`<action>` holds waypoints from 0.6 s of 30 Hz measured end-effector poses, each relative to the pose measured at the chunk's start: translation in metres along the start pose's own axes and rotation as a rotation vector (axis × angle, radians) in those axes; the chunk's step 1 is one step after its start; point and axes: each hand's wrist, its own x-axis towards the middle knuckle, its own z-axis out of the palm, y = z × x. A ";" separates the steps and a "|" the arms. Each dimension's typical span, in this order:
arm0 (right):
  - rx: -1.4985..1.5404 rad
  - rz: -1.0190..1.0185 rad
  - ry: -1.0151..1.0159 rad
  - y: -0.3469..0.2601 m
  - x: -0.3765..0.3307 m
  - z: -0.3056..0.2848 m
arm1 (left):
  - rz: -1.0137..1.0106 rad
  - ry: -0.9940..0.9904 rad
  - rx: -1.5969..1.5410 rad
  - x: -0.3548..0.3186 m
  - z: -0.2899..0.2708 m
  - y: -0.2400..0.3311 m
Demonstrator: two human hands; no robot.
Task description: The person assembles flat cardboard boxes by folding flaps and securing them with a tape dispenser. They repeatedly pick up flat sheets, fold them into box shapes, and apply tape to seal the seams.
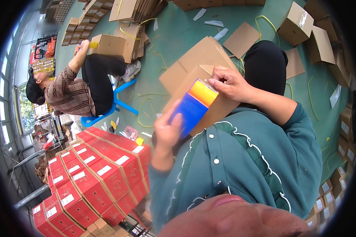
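My left hand is wrapped round the blue body of a hand-held tape dispenser, thumb lying on its face. The dispenser is tilted, with a yellow-orange roll and a toothed cutting edge at its upper end. At that edge, my right hand is closed in a pinch, thumb against forefinger. Whatever its fingertips grip, perhaps a tape end, is too small to make out. Beneath both hands a brown cardboard box rests by my lap, partly covered by the dispenser and my hands.
Flat cardboard sheets lie just beyond the box. Red strapped cartons are stacked at the left. A co-worker sits on a blue stool, holding a blue and yellow tool. Brown boxes and yellow straps are on the right.
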 end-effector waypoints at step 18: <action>-0.315 0.063 0.231 0.066 -0.002 -0.045 | 0.075 0.024 0.201 -0.012 -0.002 -0.007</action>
